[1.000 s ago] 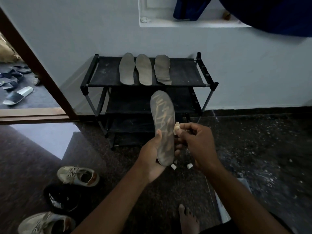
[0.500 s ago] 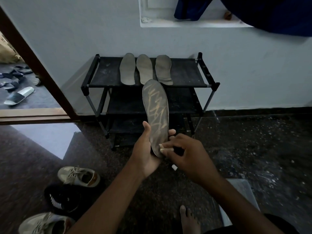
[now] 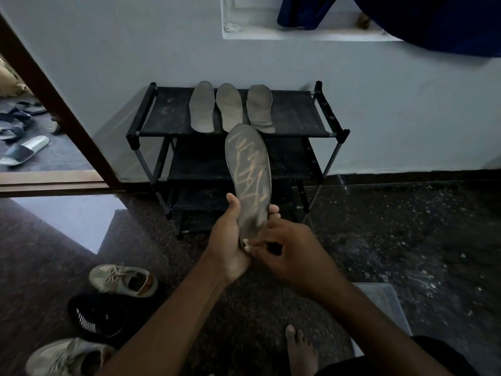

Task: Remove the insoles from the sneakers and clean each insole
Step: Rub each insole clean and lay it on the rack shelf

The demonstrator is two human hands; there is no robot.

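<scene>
Mid-cleaning: left hand [image 3: 227, 241] grips the insole [image 3: 249, 169] near its heel, right hand [image 3: 294, 257] pinches a pale wad [image 3: 247, 248] against it; the next move likely needs firm strokes toeward.

Both forearms bare, uncovered from the wrists back to the lower edge of the view. Left hand [image 3: 230, 240] and right hand [image 3: 292, 256] bare as well, plain at fingers and wrists. One bare foot [image 3: 299, 348] with rounded toes, on the far side of the hands from the shoe rack [image 3: 298, 115]. Near that foot, farther still from the shoe rack, a patch of black cloth [image 3: 450, 356], smooth and plain; shorts or trousers, hard to tell which.
</scene>
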